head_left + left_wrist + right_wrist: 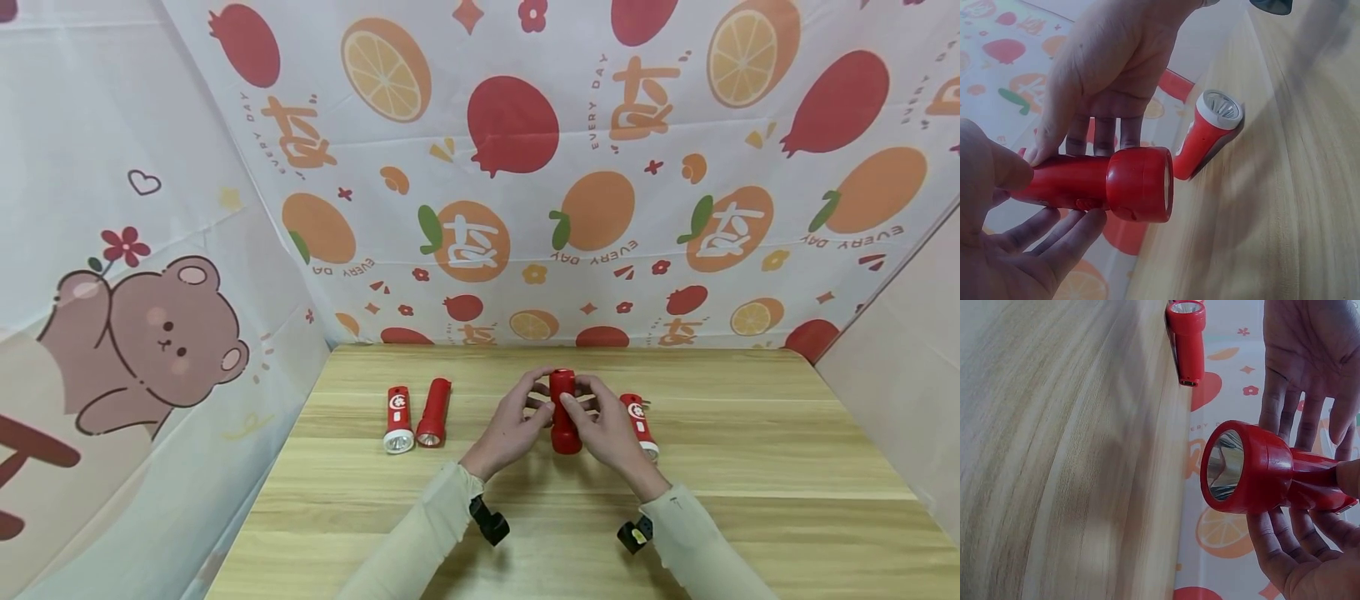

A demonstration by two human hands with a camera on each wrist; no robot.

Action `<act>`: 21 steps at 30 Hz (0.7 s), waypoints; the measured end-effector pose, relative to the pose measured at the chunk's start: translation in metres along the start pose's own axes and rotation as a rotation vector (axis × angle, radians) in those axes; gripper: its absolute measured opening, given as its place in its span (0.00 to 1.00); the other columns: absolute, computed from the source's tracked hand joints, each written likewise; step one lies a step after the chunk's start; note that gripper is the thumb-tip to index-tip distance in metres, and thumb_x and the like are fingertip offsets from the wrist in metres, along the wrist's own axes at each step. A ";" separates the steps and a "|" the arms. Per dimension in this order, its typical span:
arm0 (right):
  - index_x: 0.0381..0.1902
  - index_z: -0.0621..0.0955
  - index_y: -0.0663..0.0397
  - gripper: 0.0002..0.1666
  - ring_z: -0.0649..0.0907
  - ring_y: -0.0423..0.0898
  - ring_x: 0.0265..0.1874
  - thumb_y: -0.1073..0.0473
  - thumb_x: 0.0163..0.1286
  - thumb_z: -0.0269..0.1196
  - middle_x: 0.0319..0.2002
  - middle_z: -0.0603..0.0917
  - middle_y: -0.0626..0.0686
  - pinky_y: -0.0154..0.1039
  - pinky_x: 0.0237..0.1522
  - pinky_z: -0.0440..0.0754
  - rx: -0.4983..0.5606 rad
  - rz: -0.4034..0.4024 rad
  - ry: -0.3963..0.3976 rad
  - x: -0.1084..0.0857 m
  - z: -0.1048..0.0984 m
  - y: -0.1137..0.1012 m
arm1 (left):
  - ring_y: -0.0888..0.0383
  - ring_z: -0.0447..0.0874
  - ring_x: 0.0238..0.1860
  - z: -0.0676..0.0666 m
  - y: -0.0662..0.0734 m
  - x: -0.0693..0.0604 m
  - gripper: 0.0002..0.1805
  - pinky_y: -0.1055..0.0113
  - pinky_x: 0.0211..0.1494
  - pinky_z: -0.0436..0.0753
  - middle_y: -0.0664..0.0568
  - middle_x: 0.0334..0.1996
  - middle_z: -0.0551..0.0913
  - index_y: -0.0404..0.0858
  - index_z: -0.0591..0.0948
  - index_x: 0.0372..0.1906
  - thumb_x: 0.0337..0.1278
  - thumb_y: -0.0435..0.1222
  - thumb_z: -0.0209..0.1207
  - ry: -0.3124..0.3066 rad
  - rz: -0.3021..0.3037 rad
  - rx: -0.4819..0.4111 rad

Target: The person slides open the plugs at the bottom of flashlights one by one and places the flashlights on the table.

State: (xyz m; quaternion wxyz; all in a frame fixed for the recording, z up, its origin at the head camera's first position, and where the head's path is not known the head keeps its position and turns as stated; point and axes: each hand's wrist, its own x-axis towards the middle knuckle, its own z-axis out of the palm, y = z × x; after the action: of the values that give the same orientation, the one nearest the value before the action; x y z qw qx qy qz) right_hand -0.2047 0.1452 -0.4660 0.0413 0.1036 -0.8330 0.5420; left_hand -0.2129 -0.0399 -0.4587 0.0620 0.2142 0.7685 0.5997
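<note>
A red flashlight point(564, 412) is held between both hands above the table, its lens end toward the person. My left hand point(516, 432) grips it from the left, thumb near the tail and fingertips along its side, as the left wrist view shows. From the other side my right hand point(606, 429) holds it, thumb on the body. The clear lens and reflector of this flashlight point(1254, 467) face the camera in the right wrist view. Beside the right hand lies a red flashlight with a white head point(640, 425), partly hidden by that hand.
On the left of the wooden table point(337, 517) lie two more flashlights: a white-headed red one point(399, 419) and an all-red one point(434, 413). A fruit-print cloth point(525, 208) hangs behind the table's far edge. A bear-print cloth point(150, 333) hangs at the left.
</note>
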 end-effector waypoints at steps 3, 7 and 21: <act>0.64 0.75 0.48 0.22 0.85 0.51 0.46 0.49 0.77 0.60 0.57 0.82 0.55 0.47 0.50 0.86 -0.003 0.001 0.006 0.000 0.001 -0.001 | 0.49 0.82 0.51 -0.001 0.000 0.000 0.26 0.51 0.52 0.88 0.42 0.58 0.76 0.52 0.65 0.75 0.77 0.34 0.49 0.004 0.002 0.007; 0.64 0.76 0.46 0.22 0.85 0.51 0.46 0.49 0.76 0.61 0.56 0.83 0.55 0.47 0.51 0.86 0.001 0.012 0.012 0.001 0.002 -0.002 | 0.48 0.82 0.51 -0.001 0.000 0.000 0.26 0.50 0.53 0.88 0.42 0.58 0.77 0.52 0.66 0.74 0.77 0.34 0.49 0.008 0.006 0.007; 0.63 0.77 0.46 0.22 0.84 0.50 0.43 0.49 0.75 0.62 0.53 0.84 0.55 0.44 0.45 0.86 -0.019 0.028 0.050 0.002 0.006 -0.002 | 0.51 0.81 0.50 -0.003 0.002 0.001 0.25 0.51 0.52 0.88 0.46 0.57 0.76 0.55 0.65 0.73 0.77 0.36 0.50 -0.004 -0.002 0.024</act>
State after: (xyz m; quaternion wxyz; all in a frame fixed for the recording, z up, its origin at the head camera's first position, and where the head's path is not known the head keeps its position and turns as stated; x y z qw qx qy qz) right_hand -0.2060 0.1388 -0.4661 0.0555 0.0779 -0.8381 0.5371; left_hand -0.2141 -0.0422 -0.4555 0.0616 0.2156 0.7756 0.5900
